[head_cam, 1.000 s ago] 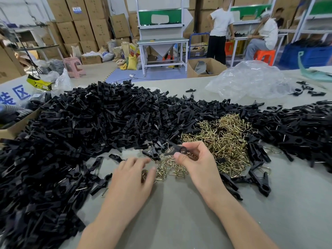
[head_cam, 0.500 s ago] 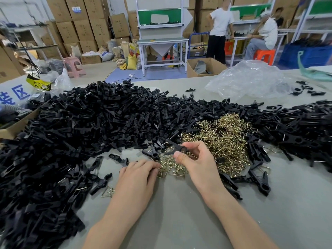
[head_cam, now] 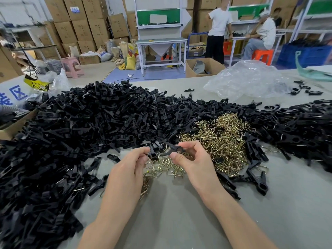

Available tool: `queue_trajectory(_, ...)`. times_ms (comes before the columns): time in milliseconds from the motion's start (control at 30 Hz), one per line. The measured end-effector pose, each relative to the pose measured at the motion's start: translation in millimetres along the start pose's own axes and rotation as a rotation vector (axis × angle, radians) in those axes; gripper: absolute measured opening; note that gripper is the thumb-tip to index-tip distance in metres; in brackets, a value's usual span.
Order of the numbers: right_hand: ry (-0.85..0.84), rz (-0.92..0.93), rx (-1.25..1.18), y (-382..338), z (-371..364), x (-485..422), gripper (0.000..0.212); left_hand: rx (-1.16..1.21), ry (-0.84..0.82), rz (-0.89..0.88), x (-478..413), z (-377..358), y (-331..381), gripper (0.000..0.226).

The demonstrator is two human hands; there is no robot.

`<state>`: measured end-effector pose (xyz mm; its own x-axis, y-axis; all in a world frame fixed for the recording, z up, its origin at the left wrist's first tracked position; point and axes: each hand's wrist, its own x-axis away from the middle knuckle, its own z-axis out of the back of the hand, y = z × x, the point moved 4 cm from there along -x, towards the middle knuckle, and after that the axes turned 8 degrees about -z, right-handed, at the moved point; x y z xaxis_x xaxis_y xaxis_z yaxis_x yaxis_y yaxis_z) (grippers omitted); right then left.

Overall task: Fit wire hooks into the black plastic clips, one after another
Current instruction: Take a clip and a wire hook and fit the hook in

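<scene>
Hands work close together at the centre of the frame, above the grey table. The right hand pinches a black clip between its thumb and curled fingers. The clip lies roughly level, with its pointed end toward the left. The left hand has its fingers curled, the tips drawn together just beside that end of the clip. Whether they hold a hook I cannot tell, since anything there is too small to make out. The two hands are near each other but not touching.

Just behind the hands lie the hooks, a brassy tangle spreading from the centre toward the right. A thinner scatter of them lies under the hands. A big heap of clips fills the left half and runs across the middle of the frame. A second heap at the right edge shows wire ends among the black.

Farther back, right of centre, a crumpled clear bag sits on the table. Stacked boxes fill the upper left, with a pink stool below them. A white bench stands at top centre. Two people are at upper right, one standing and one seated.
</scene>
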<state>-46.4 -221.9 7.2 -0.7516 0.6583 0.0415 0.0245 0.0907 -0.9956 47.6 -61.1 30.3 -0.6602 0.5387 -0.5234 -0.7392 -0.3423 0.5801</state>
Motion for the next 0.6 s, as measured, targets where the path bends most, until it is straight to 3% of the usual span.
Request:
queue_trajectory(100, -0.031, 0.015, -0.019, -1.8, -1.4, 0.9, 0.026, 0.132, 0.062, 0.073, -0.8, 2.1, -0.8, 0.021)
queue_trajectory(300, -0.114, 0.031, -0.001, -1.8, -5.8, 1.9, 0.026, 0.620, 0.104, 0.310, -4.5, 4.3, -0.8, 0.023)
queue_trajectory(433, -0.201, 0.046, 0.010, -1.5, -12.1, 3.9, 0.025, 0.628, 0.005, 0.339, -4.1, -1.5, 2.8, 0.023)
queue_trajectory(600, -0.237, 0.045, 0.029, -0.1, -15.4, 4.4, 0.024, 0.584, 0.003, 0.328, -3.5, -0.6, 1.0, 0.022)
